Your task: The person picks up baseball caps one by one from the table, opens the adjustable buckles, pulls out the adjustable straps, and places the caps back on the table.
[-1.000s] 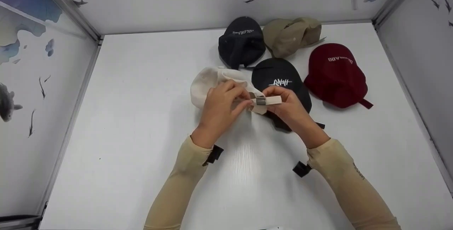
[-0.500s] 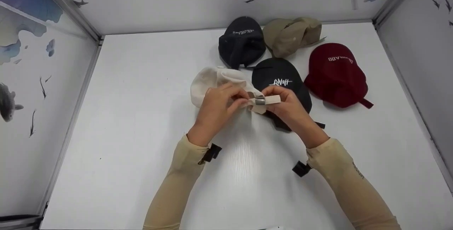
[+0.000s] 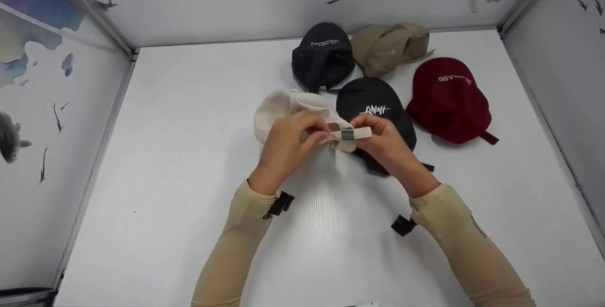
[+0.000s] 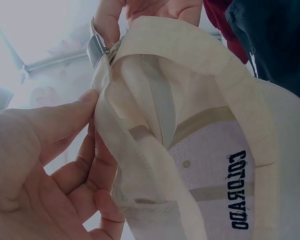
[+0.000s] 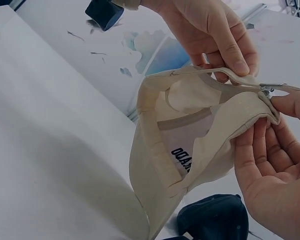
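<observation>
A cream baseball cap is held between both hands, its inside and a dark lettered print showing in the left wrist view. My left hand pinches the cap's back strap between thumb and fingers. On the other side, my right hand grips the cap's rear edge beside the metal buckle, its thumb right at the buckle in the right wrist view. The strap runs through this buckle, and its free end sticks out toward the right hand.
Just behind the right hand lies a black cap with white lettering. Farther back are a navy cap and a khaki cap; a dark red cap sits to the right. Printed panels border the white table.
My left hand has shifted slightly left and toward the body, drawing the strap with it. The free end beyond the buckle has become a little shorter. The right hand stays put.
</observation>
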Action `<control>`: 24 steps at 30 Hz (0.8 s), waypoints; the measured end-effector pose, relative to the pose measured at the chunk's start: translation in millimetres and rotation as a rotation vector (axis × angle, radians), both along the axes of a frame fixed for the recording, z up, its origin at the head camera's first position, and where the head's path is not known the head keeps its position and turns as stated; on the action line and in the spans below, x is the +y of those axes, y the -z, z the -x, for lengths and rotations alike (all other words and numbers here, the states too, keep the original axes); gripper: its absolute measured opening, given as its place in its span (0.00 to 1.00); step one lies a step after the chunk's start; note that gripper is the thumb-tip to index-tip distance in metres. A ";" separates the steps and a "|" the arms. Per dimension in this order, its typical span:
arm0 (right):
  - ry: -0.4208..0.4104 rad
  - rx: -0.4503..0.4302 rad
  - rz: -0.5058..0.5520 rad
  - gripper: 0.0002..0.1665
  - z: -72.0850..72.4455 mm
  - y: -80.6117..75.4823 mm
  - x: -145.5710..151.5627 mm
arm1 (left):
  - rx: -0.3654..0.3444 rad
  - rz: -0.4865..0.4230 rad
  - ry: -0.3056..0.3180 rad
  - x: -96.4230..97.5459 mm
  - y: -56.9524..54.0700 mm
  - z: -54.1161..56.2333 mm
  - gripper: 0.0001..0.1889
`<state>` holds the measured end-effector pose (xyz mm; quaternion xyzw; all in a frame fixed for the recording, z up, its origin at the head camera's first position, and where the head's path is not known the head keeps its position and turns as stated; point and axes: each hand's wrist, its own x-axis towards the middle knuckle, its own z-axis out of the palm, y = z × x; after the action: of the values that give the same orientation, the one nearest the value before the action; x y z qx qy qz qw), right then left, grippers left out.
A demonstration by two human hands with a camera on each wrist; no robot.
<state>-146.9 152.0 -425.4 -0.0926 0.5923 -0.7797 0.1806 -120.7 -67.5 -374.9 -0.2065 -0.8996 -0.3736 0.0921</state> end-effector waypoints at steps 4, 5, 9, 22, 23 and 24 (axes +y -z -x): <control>-0.003 0.001 0.018 0.06 0.7 0.8 0.7 | -0.001 -0.004 -0.012 -1.1 0.5 -0.4 0.06; -0.006 0.002 0.020 0.06 0.8 1.0 0.8 | -0.003 -0.002 -0.015 -1.2 0.7 -0.4 0.06; -0.018 0.005 0.018 0.05 1.2 1.4 1.5 | -0.008 0.018 -0.028 -1.8 1.3 -0.2 0.07; 0.020 -0.064 0.057 0.14 2.7 -0.8 4.4 | -0.024 0.001 -0.049 -9.8 3.2 0.6 0.06; 0.018 -0.059 0.064 0.14 2.8 -0.5 4.6 | -0.022 -0.005 -0.047 -10.3 3.3 0.6 0.06; 0.016 -0.056 0.071 0.14 2.9 -0.4 4.8 | -0.021 -0.012 -0.045 -10.9 3.7 0.7 0.06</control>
<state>-149.8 156.8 -425.0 -0.0725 0.5595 -0.8040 0.1876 -121.3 -78.4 -378.7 -0.1818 -0.9027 -0.3788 0.0925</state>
